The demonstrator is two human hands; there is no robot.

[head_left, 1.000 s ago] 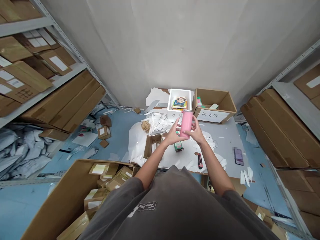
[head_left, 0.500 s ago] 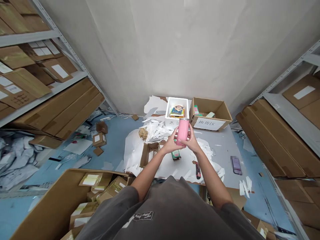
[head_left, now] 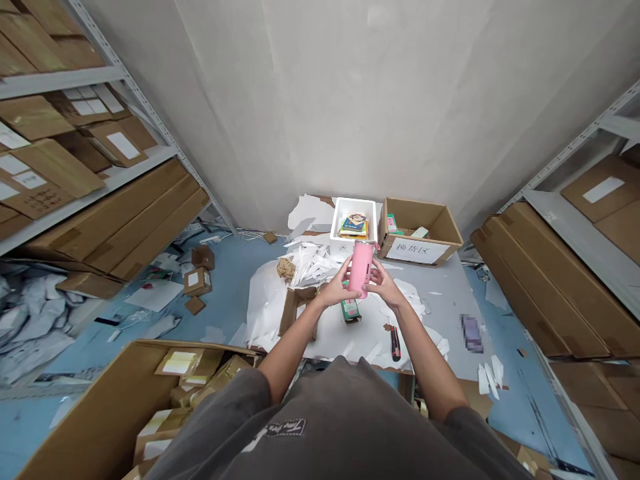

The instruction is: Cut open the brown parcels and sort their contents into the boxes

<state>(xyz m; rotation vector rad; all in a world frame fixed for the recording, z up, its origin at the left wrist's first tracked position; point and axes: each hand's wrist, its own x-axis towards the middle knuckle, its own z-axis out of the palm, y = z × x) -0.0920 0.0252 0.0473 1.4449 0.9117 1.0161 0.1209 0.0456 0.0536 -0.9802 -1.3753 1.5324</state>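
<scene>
A pink tumbler [head_left: 361,267] with a metal rim and a small strap at its top is held up over the table, slightly tilted. My left hand [head_left: 336,287] is closed around its left side, and my right hand [head_left: 384,285] grips the right side. Dark lettering shows on the tumbler's face. Below it lies a green and pink box [head_left: 351,311]. Left of that, an opened small cardboard box [head_left: 292,313] is partly covered by my left forearm. A red and black utility knife [head_left: 395,343] rests near my right forearm.
Behind the tumbler stand a white foam box [head_left: 337,230] holding booklets and a labelled cardboard box [head_left: 453,233]. Shredded paper [head_left: 313,262] covers the table's left part. A blurred purple object [head_left: 472,333] lies at right. A large carton of parcels [head_left: 100,400] stands at lower left.
The tumbler has turned in my hands, bringing its lettering and strap into view. It has shifted slightly left, and my right fingers have moved on it.
</scene>
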